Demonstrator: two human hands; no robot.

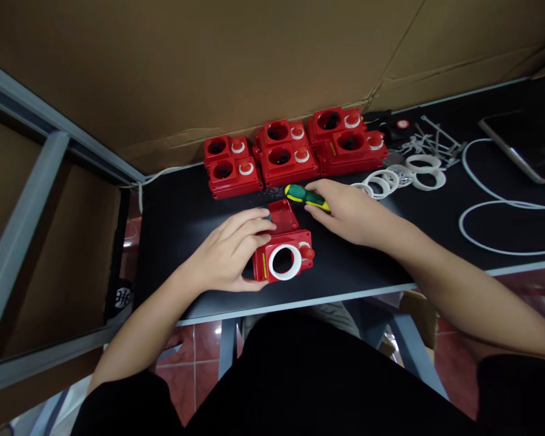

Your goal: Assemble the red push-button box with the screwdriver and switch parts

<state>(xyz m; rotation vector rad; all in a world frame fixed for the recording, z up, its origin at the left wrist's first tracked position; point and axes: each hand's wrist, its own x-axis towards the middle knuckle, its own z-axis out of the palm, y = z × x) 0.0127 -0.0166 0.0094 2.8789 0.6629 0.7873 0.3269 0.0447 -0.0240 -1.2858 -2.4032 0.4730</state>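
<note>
My left hand (234, 249) is closed around the left side of a red plastic housing (307, 237) near the table's front edge. A white ring (295, 268) surrounds its round opening, and a red knob (306, 252) stands at its right. Behind it, touching my left fingertips, lies a hollow red tray-like part (282, 215); I cannot tell whether the two are joined. My right hand (347, 212) grips a green and yellow screwdriver (301, 194) just right of and behind these parts. Its handle end points left, and the shaft is hidden.
Several similar red housings (281, 175) stand in groups along the cardboard wall (236, 72). Loose white rings (429, 178), white plastic pieces (436, 144), a pale cable (470, 239) and a tablet-like device (527, 145) lie to the right. A grey metal frame (25, 239) rises at left.
</note>
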